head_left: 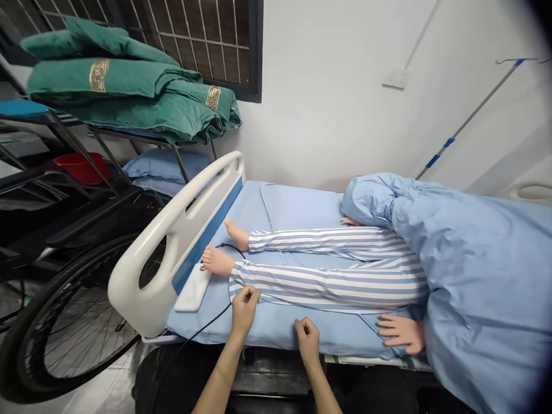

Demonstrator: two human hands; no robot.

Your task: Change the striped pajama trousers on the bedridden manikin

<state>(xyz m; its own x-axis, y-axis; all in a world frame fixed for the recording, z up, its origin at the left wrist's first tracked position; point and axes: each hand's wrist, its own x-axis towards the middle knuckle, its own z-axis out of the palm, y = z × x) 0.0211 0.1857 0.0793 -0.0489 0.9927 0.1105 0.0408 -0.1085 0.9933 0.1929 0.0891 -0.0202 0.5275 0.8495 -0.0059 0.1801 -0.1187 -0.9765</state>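
A manikin in blue-and-white striped trousers (328, 282) lies on the bed, its bare feet (219, 260) toward the footboard. At the lower edge of the near trouser leg, my left hand (245, 307) is closed in a pinch on the cloth close to the flared hem. Farther right, my right hand (307, 340) is curled closed over the light blue sheet (276, 328) by the bed's near edge; whatever its fingers hold, if anything, is hidden. A blue quilt (478, 253) covers the manikin's upper body, and one manikin hand (403, 333) rests palm down beside it.
A white box-shaped device (194, 287) with a black cable (211, 319) lies against the white footboard (172, 230). Left of the bed stands a wheelchair (64, 322). Green bedding (142, 98) is piled on a rack behind. An IV pole (470, 118) rises at the back right.
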